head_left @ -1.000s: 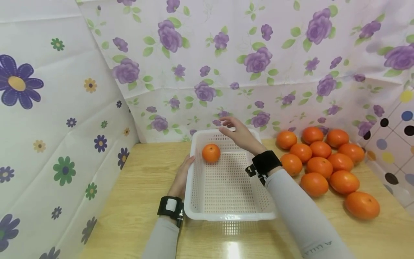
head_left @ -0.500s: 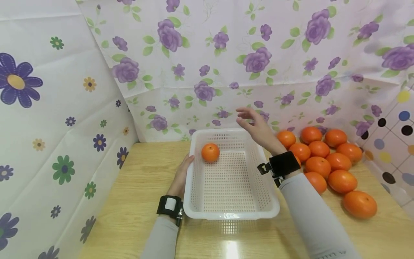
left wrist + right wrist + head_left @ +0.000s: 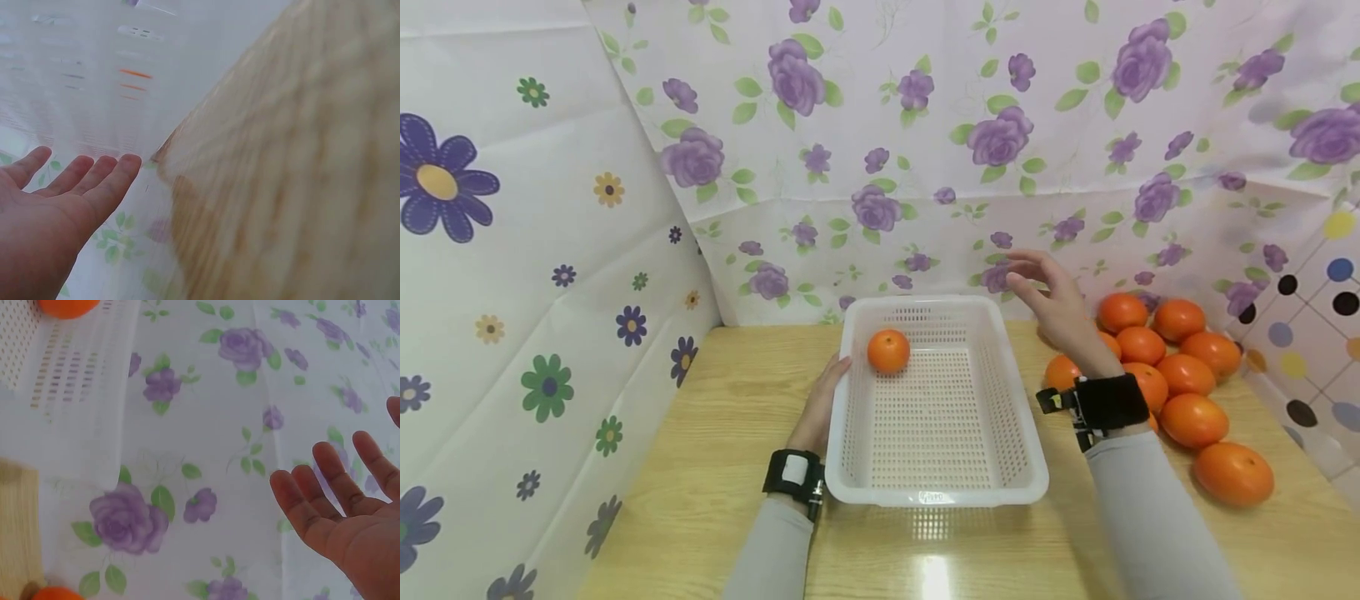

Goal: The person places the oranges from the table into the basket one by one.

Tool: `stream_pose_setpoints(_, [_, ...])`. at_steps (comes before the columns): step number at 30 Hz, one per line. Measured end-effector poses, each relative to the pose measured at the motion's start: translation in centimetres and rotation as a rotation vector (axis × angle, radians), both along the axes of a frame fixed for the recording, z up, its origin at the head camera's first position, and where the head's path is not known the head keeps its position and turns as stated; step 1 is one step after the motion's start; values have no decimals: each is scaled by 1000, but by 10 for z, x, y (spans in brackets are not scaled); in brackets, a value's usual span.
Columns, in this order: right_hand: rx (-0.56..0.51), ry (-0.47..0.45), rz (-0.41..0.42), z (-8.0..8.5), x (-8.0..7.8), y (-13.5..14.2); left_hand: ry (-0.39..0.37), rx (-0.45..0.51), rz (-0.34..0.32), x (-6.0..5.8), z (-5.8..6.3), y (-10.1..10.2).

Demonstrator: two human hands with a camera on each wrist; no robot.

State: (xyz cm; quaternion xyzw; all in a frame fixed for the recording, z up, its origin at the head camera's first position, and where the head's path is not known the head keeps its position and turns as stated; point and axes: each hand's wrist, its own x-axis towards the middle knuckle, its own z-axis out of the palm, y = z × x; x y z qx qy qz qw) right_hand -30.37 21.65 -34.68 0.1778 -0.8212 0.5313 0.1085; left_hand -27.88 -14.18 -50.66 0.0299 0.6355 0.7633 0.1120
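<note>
A white perforated plastic basket (image 3: 936, 497) sits on the table, with one orange persimmon-like fruit (image 3: 888, 351) in its far left part. Against the basket's left side rests my left hand (image 3: 822, 404), fingers extended; in the left wrist view the fingertips (image 3: 130, 164) are right at the basket's wall. My right hand (image 3: 1060, 304) is in the air beyond the basket's right side, in front of the pile of orange fruits (image 3: 1187, 375). Its fingers are relaxed and slightly bent, and the right wrist view shows nothing in the palm (image 3: 375, 544).
Several orange fruits cover the right side of the wooden table (image 3: 715, 467), the nearest one (image 3: 1234, 474) a little apart from the others. A flowered cloth (image 3: 880, 167) hangs behind the table, with more patterned cloth at left and right.
My right hand has moved rightward from over the basket's far end to the fruit pile, holding nothing throughout. The left hand, basket and the fruit in it have stayed put.
</note>
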Motion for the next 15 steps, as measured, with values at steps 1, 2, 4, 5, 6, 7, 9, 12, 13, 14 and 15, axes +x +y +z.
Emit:
stream_pose_setpoints(1, [-1, -6, -7, -2, 2, 4, -1, -1, 1, 0, 0, 0])
stream_pose_setpoints(2, [-2, -8, -17, -4, 3, 7, -1, -3, 1, -1, 0, 0])
stream_pose_setpoints(4, [-3, -12, -23, -10, 6, 14, 5, -8, -4, -1, 0, 0])
stream_pose_setpoints(5, [-7, -9, -25, -13, 8, 16, 7, -13, -6, -1, 0, -1])
stream_pose_setpoints(6, [-2, -11, -30, -16, 9, 18, 6, -17, -8, -1, 0, -2])
stream_pose_setpoints(7, [1, -10, -34, -20, 11, 20, 8, -25, -9, -1, 0, -3])
stream_pose_setpoints(9, [5, -9, -42, -26, 13, 23, 11, -40, -9, 0, 0, -5])
stream_pose_setpoints(12, [8, -13, -66, -33, 16, 27, 4, -40, -5, 0, -1, -8])
stream_pose_setpoints(13, [9, -10, -75, -35, 17, 28, 4, -40, -5, 0, -1, -8])
stream_pose_setpoints(14, [7, -8, -84, -37, 18, 29, 2, -36, -5, 0, -1, -8])
stream_pose_setpoints(15, [5, -10, -91, -38, 19, 31, 1, -35, -5, 0, -2, -8])
